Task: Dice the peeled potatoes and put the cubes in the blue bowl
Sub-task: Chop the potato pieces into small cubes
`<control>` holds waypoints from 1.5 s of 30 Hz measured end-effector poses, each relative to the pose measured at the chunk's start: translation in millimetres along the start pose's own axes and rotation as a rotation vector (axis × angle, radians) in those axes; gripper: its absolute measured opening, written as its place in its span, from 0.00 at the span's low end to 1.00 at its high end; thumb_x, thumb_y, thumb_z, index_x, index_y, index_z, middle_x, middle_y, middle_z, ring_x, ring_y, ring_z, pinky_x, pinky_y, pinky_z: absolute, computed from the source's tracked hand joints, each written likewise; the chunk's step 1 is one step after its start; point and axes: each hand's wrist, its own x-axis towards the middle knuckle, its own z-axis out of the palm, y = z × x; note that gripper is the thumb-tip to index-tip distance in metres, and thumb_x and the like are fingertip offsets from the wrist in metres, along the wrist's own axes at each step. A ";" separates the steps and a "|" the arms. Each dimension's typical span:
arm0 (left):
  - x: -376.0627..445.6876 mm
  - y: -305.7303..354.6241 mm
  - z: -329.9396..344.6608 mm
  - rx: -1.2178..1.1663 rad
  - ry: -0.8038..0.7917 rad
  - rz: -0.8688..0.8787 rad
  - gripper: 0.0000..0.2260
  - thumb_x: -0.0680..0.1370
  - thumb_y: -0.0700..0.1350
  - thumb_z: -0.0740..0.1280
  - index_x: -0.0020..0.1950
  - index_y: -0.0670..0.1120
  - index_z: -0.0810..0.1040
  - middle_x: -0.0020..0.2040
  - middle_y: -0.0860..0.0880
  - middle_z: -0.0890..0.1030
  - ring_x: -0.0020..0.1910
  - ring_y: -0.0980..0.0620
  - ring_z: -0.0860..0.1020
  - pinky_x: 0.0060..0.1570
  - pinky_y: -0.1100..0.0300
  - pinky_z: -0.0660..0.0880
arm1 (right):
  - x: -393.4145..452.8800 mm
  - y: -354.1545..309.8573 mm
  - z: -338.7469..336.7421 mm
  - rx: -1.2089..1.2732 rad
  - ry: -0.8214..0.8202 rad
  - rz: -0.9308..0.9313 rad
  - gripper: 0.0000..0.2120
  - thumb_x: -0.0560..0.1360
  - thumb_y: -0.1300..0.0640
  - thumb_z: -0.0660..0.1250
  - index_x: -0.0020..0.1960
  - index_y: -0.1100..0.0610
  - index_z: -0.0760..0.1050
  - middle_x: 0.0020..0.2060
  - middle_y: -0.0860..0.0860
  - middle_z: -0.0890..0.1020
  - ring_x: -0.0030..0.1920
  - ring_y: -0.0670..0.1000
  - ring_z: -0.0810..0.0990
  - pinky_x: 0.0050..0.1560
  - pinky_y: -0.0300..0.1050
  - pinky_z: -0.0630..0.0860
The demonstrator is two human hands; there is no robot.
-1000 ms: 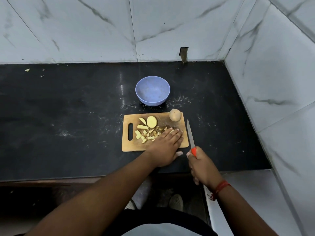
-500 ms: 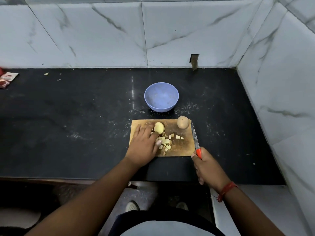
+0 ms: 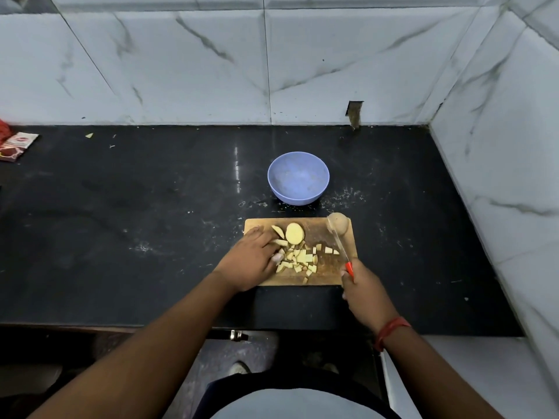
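One wooden cutting board [image 3: 323,276] lies on the black counter [image 3: 121,237], its near edge close to the counter's front edge; wide bare counter runs off to the board's left, a narrower strip to its right before the marble side wall [image 3: 499,176]. Just beyond the board's far edge, apart from it, stands one blue bowl [image 3: 298,178], with nothing seen inside. On the board: one whole potato [image 3: 338,227] at the far right corner, one round cut potato half [image 3: 295,233] near the far edge with two slices [image 3: 278,231] just left of it, and a loose heap of roughly two dozen cubes [image 3: 302,260] in the middle, a few strays toward the right edge. One knife [image 3: 340,246] with a red handle lies along the board's right side, its tip reaching the whole potato. The right hand [image 3: 361,290] grips that handle at the board's near right corner, fingers curled round it. The left hand [image 3: 252,261] rests palm down on the board's left part, fingers fairly straight, fingertips touching the slices and the heap's edge. One red packet [image 3: 16,145] sits far left of the board, by the back wall
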 end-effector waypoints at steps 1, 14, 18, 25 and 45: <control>-1.5 -1.8 -0.4 -0.007 0.005 0.016 0.23 0.84 0.55 0.52 0.63 0.44 0.80 0.63 0.46 0.76 0.64 0.45 0.73 0.75 0.48 0.62 | 6.3 -0.2 3.4 -0.074 0.066 -0.065 0.06 0.82 0.57 0.56 0.54 0.57 0.71 0.45 0.52 0.76 0.45 0.53 0.77 0.45 0.49 0.75; -9.9 -10.5 -8.8 -0.211 0.119 -0.106 0.22 0.83 0.55 0.54 0.63 0.44 0.82 0.63 0.48 0.78 0.60 0.47 0.75 0.62 0.49 0.73 | 60.2 -39.1 51.0 -0.331 0.073 -0.106 0.12 0.77 0.65 0.59 0.58 0.59 0.75 0.58 0.56 0.73 0.58 0.56 0.74 0.61 0.45 0.70; -10.9 -5.1 -13.6 -0.281 0.181 -0.197 0.22 0.83 0.55 0.54 0.63 0.45 0.82 0.62 0.50 0.77 0.59 0.49 0.74 0.60 0.51 0.73 | 58.9 -40.5 45.7 -0.161 0.164 -0.047 0.12 0.79 0.65 0.57 0.60 0.62 0.75 0.59 0.57 0.73 0.58 0.55 0.75 0.60 0.43 0.70; 9.8 32.7 -10.7 -0.165 0.144 0.083 0.18 0.83 0.52 0.58 0.61 0.43 0.81 0.63 0.45 0.78 0.61 0.43 0.75 0.66 0.48 0.70 | 59.1 -32.0 30.7 0.205 0.244 0.089 0.09 0.78 0.60 0.59 0.50 0.50 0.76 0.50 0.51 0.81 0.48 0.51 0.80 0.49 0.44 0.76; 25.2 63.3 21.8 0.103 -0.011 0.179 0.25 0.83 0.56 0.56 0.74 0.43 0.71 0.70 0.46 0.74 0.72 0.46 0.68 0.77 0.45 0.58 | -2.1 -6.3 2.3 -0.318 -0.002 0.109 0.08 0.82 0.52 0.53 0.54 0.56 0.65 0.42 0.57 0.80 0.39 0.57 0.81 0.39 0.51 0.79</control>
